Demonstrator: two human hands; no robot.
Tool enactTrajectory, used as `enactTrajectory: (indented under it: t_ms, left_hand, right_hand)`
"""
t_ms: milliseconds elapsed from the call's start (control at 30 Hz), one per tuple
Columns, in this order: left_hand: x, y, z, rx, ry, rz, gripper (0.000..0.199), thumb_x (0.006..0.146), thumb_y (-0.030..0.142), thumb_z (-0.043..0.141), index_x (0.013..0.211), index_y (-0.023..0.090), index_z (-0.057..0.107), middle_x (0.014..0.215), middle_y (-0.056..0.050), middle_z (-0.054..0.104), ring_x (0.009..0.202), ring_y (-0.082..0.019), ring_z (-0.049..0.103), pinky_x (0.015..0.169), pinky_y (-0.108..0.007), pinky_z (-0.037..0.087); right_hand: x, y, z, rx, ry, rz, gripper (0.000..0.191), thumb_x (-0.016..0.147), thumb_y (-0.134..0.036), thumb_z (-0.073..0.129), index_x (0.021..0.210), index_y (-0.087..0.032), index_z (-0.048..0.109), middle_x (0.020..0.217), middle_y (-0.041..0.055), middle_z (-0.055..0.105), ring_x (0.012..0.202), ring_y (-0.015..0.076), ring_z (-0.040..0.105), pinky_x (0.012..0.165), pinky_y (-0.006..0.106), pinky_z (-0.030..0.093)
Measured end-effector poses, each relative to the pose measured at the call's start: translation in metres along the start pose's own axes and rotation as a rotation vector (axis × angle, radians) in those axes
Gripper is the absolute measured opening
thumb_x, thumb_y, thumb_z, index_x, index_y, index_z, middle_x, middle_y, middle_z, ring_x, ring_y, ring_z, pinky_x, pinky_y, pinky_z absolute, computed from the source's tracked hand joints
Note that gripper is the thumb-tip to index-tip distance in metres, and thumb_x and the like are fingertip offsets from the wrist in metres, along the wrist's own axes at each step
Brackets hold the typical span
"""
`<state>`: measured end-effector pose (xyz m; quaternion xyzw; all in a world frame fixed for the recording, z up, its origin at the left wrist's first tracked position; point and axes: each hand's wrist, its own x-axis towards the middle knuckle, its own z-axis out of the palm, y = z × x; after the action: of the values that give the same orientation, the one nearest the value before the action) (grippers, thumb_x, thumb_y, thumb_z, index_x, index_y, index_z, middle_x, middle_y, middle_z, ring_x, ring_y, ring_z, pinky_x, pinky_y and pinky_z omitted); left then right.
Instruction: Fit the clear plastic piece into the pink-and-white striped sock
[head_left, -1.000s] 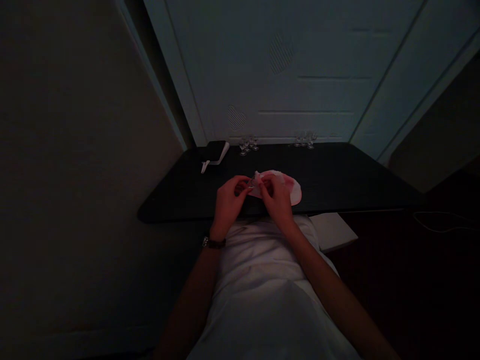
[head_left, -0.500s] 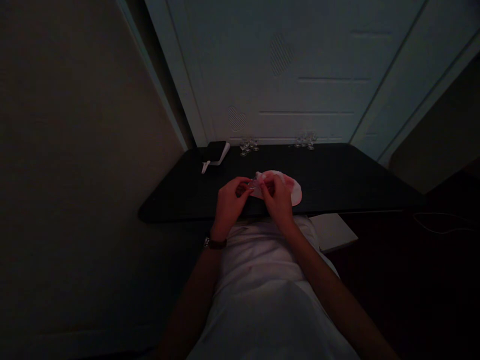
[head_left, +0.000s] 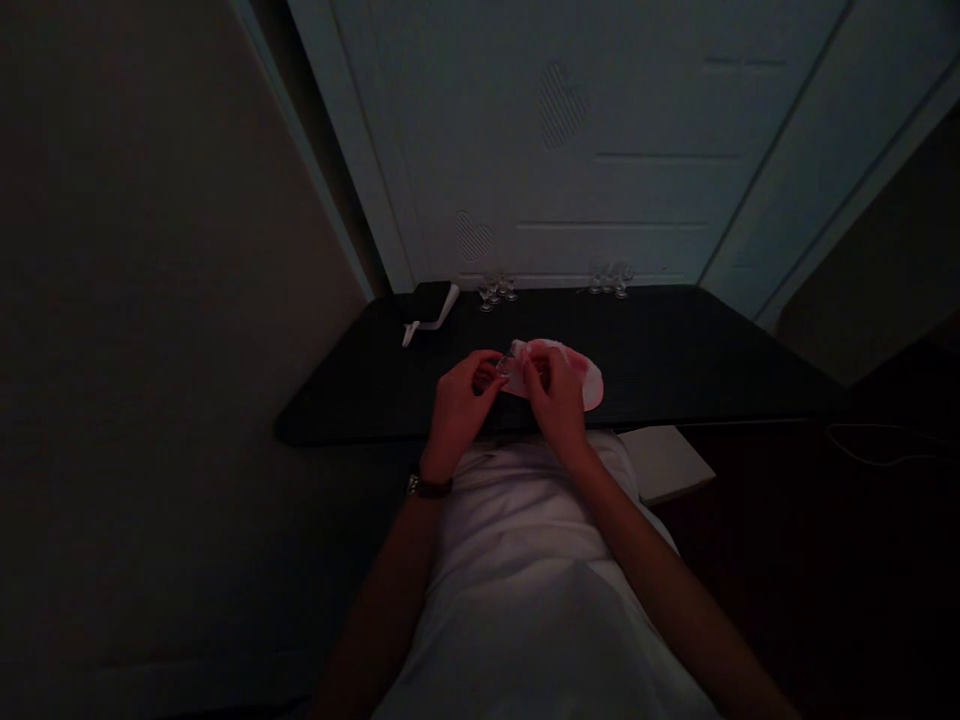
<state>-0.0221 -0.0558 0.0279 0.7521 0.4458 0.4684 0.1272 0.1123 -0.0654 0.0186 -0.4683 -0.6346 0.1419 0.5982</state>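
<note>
Near the front edge of the dark table, my left hand (head_left: 466,392) pinches a small clear glass (head_left: 508,366). It looks like the small stemmed glasses at the back, though fingers cover part of it. My right hand (head_left: 555,390) is closed on a pink and white cloth (head_left: 591,382), with a bunched part of it against the glass. The rest of the cloth spreads out under and to the right of my right hand. Both hands are close together, just above the tabletop.
Small stemmed glasses stand in two groups at the table's (head_left: 675,350) back edge, a left group (head_left: 497,290) and a right group (head_left: 611,281). A black and white object (head_left: 433,308) lies at the back left. Below the front edge is a white box-like thing (head_left: 666,462). A white door (head_left: 622,120) rises behind.
My right fingers and the bunched cloth have shifted slightly at the glass. My left hand keeps its hold almost unmoved. The picture is a little darker.
</note>
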Motion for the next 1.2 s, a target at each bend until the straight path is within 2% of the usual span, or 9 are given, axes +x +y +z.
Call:
enactTrajectory:
  t_ms: [200, 367, 700, 867, 1200]
  left_hand:
    - [0.0000, 0.0004, -0.0003, 0.027, -0.034, 0.040, 0.027, 0.075, 0.017, 0.058, 0.101, 0.022, 0.056, 0.085, 0.000, 0.063, 0.074, -0.013, 0.060, 0.068, -0.025, 0.048]
    - [0.0000, -0.0007, -0.0002, 0.026, -0.044, 0.032, 0.027, 0.075, 0.017, 0.057, 0.102, 0.022, 0.057, 0.084, -0.001, 0.063, 0.074, -0.014, 0.060, 0.069, -0.027, 0.048]
    - [-0.0005, -0.0027, 0.0016, 0.032, 0.025, -0.043, 0.030, 0.075, 0.020, 0.060, 0.104, 0.021, 0.055, 0.082, -0.001, 0.063, 0.071, -0.013, 0.060, 0.067, -0.026, 0.049]
    - [-0.0010, -0.0037, 0.0027, 0.047, 0.027, -0.029, 0.025, 0.076, 0.019, 0.058, 0.101, 0.021, 0.056, 0.083, -0.001, 0.063, 0.073, -0.013, 0.060, 0.067, -0.026, 0.048]
    - [-0.0001, -0.0008, 0.0011, 0.039, -0.009, 0.019, 0.024, 0.076, 0.018, 0.056, 0.100, 0.021, 0.057, 0.084, -0.002, 0.063, 0.074, -0.014, 0.060, 0.068, -0.026, 0.048]
  right_hand:
    - [0.0003, 0.0008, -0.0008, -0.043, -0.002, -0.026, 0.019, 0.087, -0.021, 0.036, 0.090, -0.021, 0.055, 0.091, 0.0035, 0.062, 0.082, 0.0171, 0.056, 0.076, 0.029, 0.042]
    - [-0.0001, 0.0010, -0.0008, -0.051, -0.012, -0.024, 0.020, 0.088, -0.022, 0.034, 0.089, -0.022, 0.054, 0.090, 0.0031, 0.062, 0.081, 0.0171, 0.056, 0.076, 0.030, 0.042]
    - [0.0006, -0.0028, -0.0019, -0.027, -0.035, -0.026, 0.018, 0.087, -0.028, 0.039, 0.090, -0.021, 0.055, 0.089, 0.0028, 0.062, 0.079, 0.0159, 0.057, 0.072, 0.027, 0.042]
    - [0.0008, -0.0026, -0.0018, -0.009, -0.048, -0.029, 0.019, 0.087, -0.026, 0.038, 0.091, -0.020, 0.055, 0.089, 0.0028, 0.062, 0.078, 0.0155, 0.057, 0.072, 0.027, 0.042]
    - [0.0009, 0.0011, -0.0009, -0.053, 0.009, -0.036, 0.022, 0.086, -0.019, 0.035, 0.087, -0.021, 0.056, 0.091, 0.0040, 0.060, 0.085, 0.0180, 0.053, 0.079, 0.032, 0.040]
